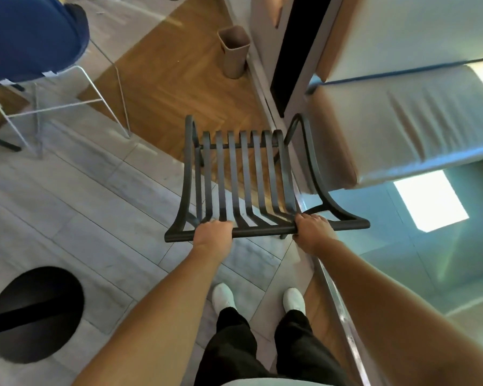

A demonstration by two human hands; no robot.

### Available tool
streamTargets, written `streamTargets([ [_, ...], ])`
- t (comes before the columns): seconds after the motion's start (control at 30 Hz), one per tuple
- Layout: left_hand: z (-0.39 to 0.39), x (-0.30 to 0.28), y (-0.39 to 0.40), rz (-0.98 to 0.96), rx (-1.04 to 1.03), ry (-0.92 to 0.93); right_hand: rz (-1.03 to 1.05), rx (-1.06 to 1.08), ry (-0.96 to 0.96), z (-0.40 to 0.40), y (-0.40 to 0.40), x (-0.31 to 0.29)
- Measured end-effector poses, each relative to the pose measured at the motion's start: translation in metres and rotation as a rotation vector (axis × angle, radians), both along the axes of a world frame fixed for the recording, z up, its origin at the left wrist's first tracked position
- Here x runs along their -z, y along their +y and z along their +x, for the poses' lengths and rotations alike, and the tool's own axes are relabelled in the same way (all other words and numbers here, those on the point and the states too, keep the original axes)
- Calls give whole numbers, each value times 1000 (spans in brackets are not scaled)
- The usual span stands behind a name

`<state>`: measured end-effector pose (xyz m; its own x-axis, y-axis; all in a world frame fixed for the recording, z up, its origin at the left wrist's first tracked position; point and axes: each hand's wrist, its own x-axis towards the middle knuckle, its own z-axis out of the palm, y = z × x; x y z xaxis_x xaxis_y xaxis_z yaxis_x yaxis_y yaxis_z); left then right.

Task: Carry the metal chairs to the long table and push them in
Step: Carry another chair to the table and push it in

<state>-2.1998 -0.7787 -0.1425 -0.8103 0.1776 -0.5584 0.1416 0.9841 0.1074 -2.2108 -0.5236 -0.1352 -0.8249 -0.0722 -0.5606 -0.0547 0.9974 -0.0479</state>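
Note:
A dark metal chair (246, 174) with a slatted back and seat is straight in front of me, seen from above. My left hand (213, 234) grips the top rail of its backrest left of the middle. My right hand (313, 231) grips the same rail toward its right end. Both hands have their fingers curled over the bar. The chair's legs are mostly hidden under the seat slats. No long table can be made out for certain in this view.
A blue stool (31, 37) on thin white legs stands at the upper left. A black round pedestal base (37, 313) lies on the floor at lower left. A beige bin (233, 52) stands ahead. A cushioned bench (402, 126) and a glossy surface (402, 246) flank the right.

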Motion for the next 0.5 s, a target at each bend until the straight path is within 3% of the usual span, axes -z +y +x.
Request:
streamTargets([
  [0.5,-4,-5,31,-292,-206,-42,-15,-186,-79,-20,12,3],
])
